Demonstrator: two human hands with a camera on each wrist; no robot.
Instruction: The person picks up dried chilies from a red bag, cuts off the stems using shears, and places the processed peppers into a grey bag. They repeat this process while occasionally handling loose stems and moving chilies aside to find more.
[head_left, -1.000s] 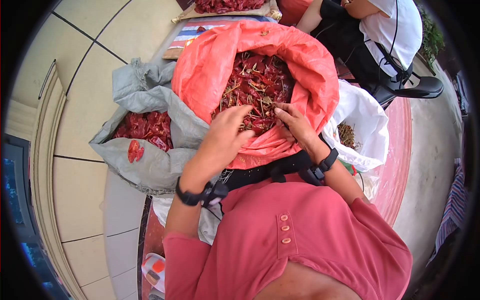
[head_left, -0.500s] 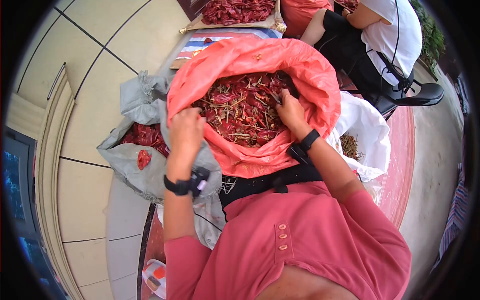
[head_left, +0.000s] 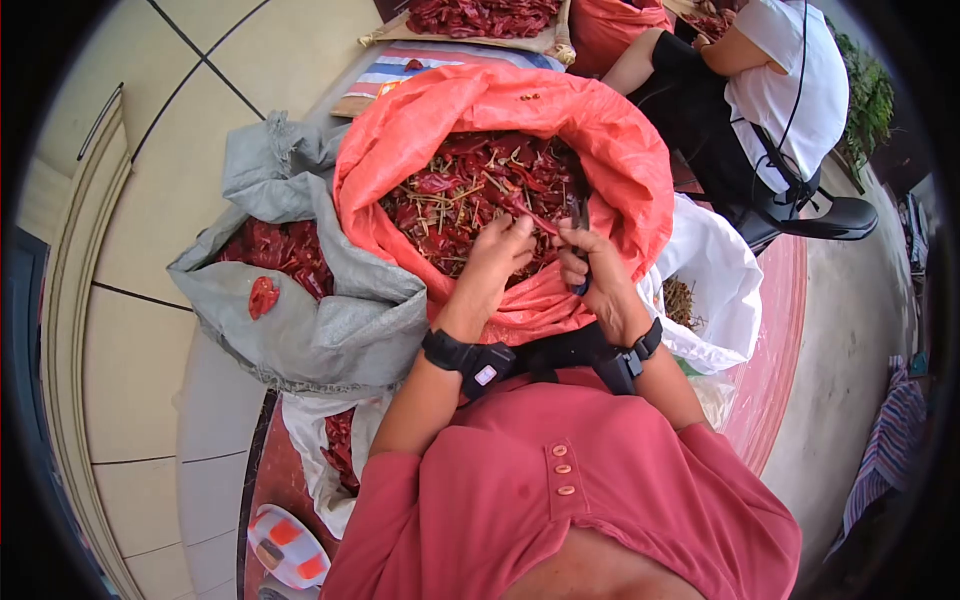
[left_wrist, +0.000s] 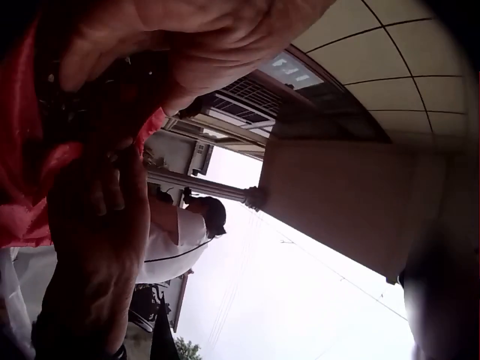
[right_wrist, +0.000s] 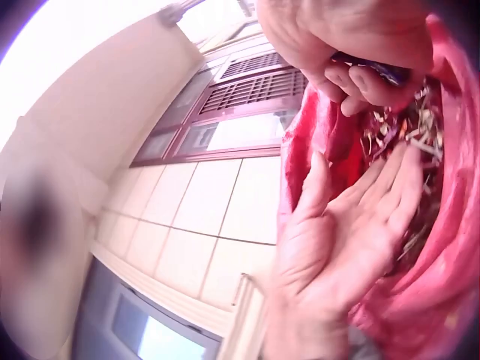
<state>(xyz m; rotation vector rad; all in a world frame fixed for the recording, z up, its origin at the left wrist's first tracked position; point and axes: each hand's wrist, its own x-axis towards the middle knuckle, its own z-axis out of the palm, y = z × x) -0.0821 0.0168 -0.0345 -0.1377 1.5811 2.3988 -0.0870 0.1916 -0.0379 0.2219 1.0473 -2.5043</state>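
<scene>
My right hand (head_left: 603, 270) grips a pair of dark scissors (head_left: 580, 213), blades pointing away from me, over the mouth of a red woven sack (head_left: 610, 120). A blue bit of the handle (right_wrist: 375, 67) shows under its fingers in the right wrist view. My left hand (head_left: 492, 262) is just to its left; in the right wrist view its palm (right_wrist: 337, 240) is turned up with the fingers fairly straight. Between the two hands lies a red dried chili (head_left: 535, 216), its lower end right at my right fingertips. Dried chilies and pale stems (head_left: 440, 205) fill the sack below.
A grey sack (head_left: 345, 330) of red chilies stands at left, a white bag (head_left: 735, 290) with stems at right. Behind lies a heap of chilies (head_left: 480, 17) on a sack. A seated person (head_left: 780, 90) is at far right. A white dish (head_left: 290, 545) sits at lower left.
Half a second ago my left hand was at the sack's left rim and my right hand farther in. Both have since come together at the near side, and a chili now shows between them.
</scene>
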